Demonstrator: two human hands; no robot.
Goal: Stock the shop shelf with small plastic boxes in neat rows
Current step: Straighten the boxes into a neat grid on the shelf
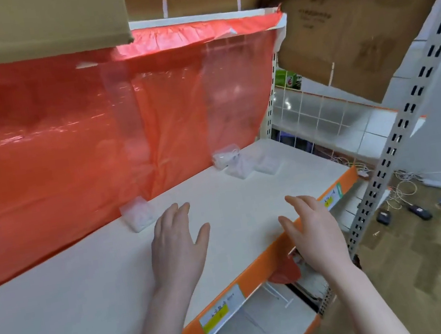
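Four small clear plastic boxes sit on the white shelf [247, 200] so far. One box [137, 214] stands alone at the back against the red plastic sheet [64, 139]; well apart to the right, a cluster of three boxes [241, 162] sits loosely, close together and not squared to one another. No neat row exists yet, so stocking looks to be at an early stage. The left hand [175, 246] hovers over the shelf just in front of the lone box, fingers straight and spread, holding nothing. The right hand [310, 227] hangs over the orange front edge [263, 261], likewise spread and empty — neither grip is on a box. The next move probably calls for reaching to the lone box or the cluster and aligning them — or fetching more stock.
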